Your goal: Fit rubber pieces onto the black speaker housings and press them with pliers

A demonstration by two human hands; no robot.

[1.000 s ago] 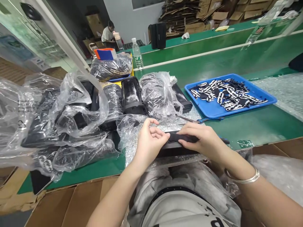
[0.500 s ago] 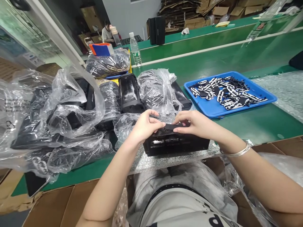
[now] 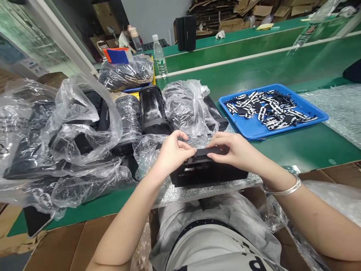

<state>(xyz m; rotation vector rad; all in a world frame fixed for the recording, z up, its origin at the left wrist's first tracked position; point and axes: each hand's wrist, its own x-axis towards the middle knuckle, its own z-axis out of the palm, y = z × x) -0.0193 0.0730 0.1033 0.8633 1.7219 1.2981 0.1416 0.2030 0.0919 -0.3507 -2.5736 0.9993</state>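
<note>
A black speaker housing (image 3: 208, 171) lies on its side on a sheet of bubble wrap (image 3: 197, 190) at the near edge of the green table. On top of it sits a black strip (image 3: 207, 152). My left hand (image 3: 173, 152) pinches the strip's left end with curled fingers. My right hand (image 3: 235, 150) presses down on its right part, fingers bent over it. A silver bracelet (image 3: 283, 188) circles my right wrist.
Black speakers in clear plastic bags (image 3: 64, 135) pile up at the left; one bare speaker (image 3: 153, 109) stands behind my hands. A blue tray (image 3: 316, 118) of black-and-white strips sits at right. A water bottle (image 3: 160, 56), cardboard stacks and a seated person are farther back. Open cartons (image 3: 73, 246) flank my lap.
The housing tipped so its side faces me and my hands rose with it onto its top. Since half a second ago they barely moved on the strip.
</note>
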